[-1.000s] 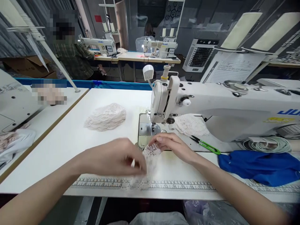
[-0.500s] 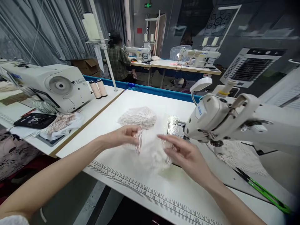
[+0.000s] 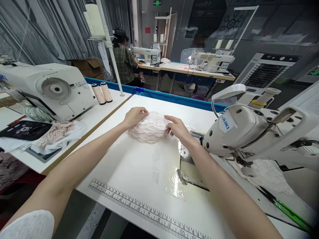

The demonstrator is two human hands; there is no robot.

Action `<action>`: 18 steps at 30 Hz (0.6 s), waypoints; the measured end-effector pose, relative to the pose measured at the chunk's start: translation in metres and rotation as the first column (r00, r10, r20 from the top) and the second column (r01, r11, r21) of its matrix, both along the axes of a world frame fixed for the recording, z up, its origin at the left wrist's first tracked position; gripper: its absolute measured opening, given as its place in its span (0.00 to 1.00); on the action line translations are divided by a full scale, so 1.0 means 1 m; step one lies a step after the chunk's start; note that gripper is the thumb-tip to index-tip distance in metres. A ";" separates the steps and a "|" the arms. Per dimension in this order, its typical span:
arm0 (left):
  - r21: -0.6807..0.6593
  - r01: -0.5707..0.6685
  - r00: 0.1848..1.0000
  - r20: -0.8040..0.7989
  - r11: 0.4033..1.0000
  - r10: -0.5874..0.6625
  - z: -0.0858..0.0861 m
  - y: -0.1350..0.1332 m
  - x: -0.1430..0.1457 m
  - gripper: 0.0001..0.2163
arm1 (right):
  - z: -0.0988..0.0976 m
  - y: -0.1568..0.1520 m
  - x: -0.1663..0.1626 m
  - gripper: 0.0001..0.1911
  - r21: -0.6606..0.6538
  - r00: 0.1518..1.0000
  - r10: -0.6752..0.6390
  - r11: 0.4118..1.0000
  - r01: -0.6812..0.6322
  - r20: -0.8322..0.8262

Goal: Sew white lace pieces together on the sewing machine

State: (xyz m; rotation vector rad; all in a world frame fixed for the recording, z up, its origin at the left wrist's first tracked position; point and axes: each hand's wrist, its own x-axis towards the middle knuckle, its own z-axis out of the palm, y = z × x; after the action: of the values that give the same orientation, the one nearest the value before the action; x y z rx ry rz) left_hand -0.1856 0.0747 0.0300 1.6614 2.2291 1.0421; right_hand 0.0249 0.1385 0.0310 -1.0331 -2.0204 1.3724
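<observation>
Closely drawn in, the left hand's (image 3: 133, 118) fingers (image 3: 143, 113) narrow to a pinch on the upper left edge of the lace (image 3: 149, 131), while the right hand's (image 3: 178, 128) fingers (image 3: 169, 118) touch its right edge, index finger a little apart from the curled ones; whether they grip it, I cannot tell. The lace lies in a layered, scallop-edged pile on the white worktop (image 3: 119, 166), between the two hands. Just right of it, partly behind the right forearm, is the metal plate (image 3: 193, 169) of a sewing machine (image 3: 239, 126). A second lace pile (image 3: 267, 174) lies beneath that machine's arm, with green-handled snips (image 3: 289, 210) beside it. Ruler marks (image 3: 139, 206) run along the near edge. Leftward, a neighbouring worktop (image 3: 99, 114) bears another machine (image 3: 62, 89), two pinkish spools (image 3: 102, 94) and crumpled cloth (image 3: 67, 137). Beyond the blue strip (image 3: 169, 95), a person (image 3: 126, 64) in plaid sits at a farther machine (image 3: 149, 55).
</observation>
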 end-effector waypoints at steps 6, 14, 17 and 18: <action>0.037 0.016 0.961 -0.277 0.999 -0.005 0.005 -0.013 0.016 0.12 | -0.001 -0.022 0.033 0.35 0.035 0.998 -0.024 0.999 0.022 0.054; -0.041 0.518 0.657 -0.621 0.855 -0.428 -0.003 -0.042 0.067 0.20 | -0.006 -0.105 0.148 0.17 0.452 0.972 0.197 0.861 -0.234 0.129; 0.075 0.626 0.533 -0.768 0.777 -0.355 -0.011 -0.059 0.085 0.18 | -0.005 -0.108 0.205 0.12 0.610 0.967 -0.022 0.779 -0.142 0.254; 0.082 0.671 0.504 -0.780 0.737 -0.371 -0.011 -0.063 0.093 0.18 | -0.004 -0.105 0.222 0.11 0.643 0.940 -0.143 0.760 -0.096 0.309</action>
State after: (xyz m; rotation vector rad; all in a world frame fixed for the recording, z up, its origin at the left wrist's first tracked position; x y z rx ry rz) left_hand -0.0929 0.0116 0.0187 3.1409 1.5705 0.7126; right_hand 0.2464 0.0339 0.0273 -0.9905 -2.4508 0.3816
